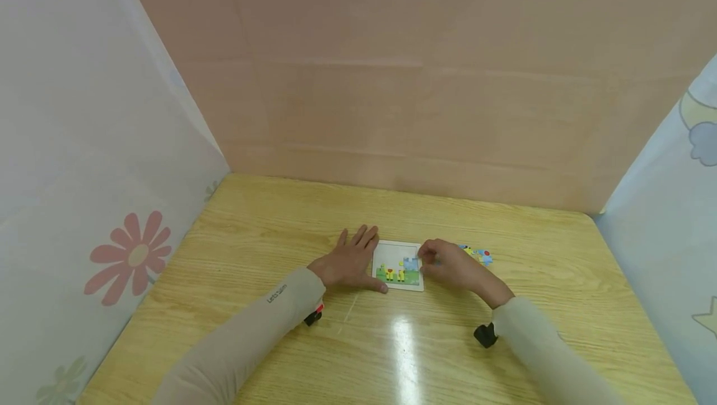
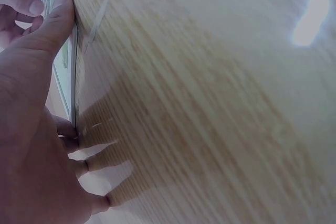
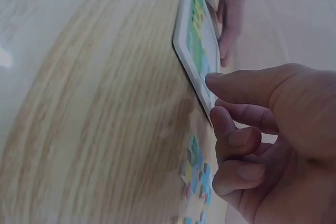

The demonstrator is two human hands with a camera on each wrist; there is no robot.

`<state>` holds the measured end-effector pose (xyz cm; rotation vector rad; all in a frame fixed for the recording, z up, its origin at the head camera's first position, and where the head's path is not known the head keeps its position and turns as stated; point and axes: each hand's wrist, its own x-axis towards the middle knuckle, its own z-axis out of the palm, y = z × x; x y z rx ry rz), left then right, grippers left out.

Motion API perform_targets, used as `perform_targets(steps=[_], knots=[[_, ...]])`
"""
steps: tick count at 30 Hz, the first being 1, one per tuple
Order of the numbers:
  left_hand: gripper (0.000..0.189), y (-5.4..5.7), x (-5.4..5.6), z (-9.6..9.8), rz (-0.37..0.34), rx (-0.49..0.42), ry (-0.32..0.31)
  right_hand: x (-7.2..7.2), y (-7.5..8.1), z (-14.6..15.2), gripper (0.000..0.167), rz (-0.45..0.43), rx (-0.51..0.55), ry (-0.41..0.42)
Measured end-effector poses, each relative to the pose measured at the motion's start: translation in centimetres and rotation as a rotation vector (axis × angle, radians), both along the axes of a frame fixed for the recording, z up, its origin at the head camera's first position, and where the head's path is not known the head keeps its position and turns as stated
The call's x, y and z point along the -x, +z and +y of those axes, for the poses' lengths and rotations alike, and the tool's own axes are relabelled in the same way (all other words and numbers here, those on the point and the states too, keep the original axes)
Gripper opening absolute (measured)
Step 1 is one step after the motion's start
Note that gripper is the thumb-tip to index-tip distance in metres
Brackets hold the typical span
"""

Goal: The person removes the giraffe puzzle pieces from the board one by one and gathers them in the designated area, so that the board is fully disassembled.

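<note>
Head: part-filled puzzle board (image 1: 395,252) lower centre; left hand (image 1: 348,266), fingers straight, braces its left edge; right hand (image 1: 455,264) curled at right edge. Left wrist: thumb (image 2: 54,29) on border, upper left; best steady. Right wrist: can't tell if fingertips pinch anything; loose pieces (image 3: 194,178) lower middle; align before pressing.

Finish notes: glossy wood grain, smooth print, matt cloth.
Tabletop (image 1: 269,231), lower half of frame: wood-look grain, smooth, glossy, 1 bright glare streak at bottom centre. Puzzle tray (image 1: 396,254), centre: smooth, pale, printed face; card or wood unclear. Loose pieces (image 1: 486,258), right of centre: printed faces. Left sleeve (image 1: 241,339), right sleeve (image 1: 551,355): matt cloth. Backdrop (image 1: 414,94), top: creased sheet, slight sheen.
</note>
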<state>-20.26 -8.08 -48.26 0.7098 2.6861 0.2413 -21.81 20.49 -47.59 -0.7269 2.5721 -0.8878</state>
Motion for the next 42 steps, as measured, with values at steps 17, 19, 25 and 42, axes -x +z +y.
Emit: perform_targets(steps=[17,19,25,42], knots=[[0.125,0.3,0.1,0.2,0.005,0.016,-0.014,0.9,1.1,-1.7,0.025,-0.045,-0.108,0.034],[0.125,0.4,0.1,0.2,0.002,0.015,-0.013,0.9,1.1,-1.8,0.025,-0.056,-0.107,0.031],[0.124,0.4,0.0,0.1,-0.002,0.019,-0.010,1.0,0.8,-2.0,0.026,-0.088,-0.096,0.001],[0.125,0.0,0.1,0.0,0.004,0.034,-0.015,0.6,0.6,-2.2,0.013,-0.062,-0.074,0.113]])
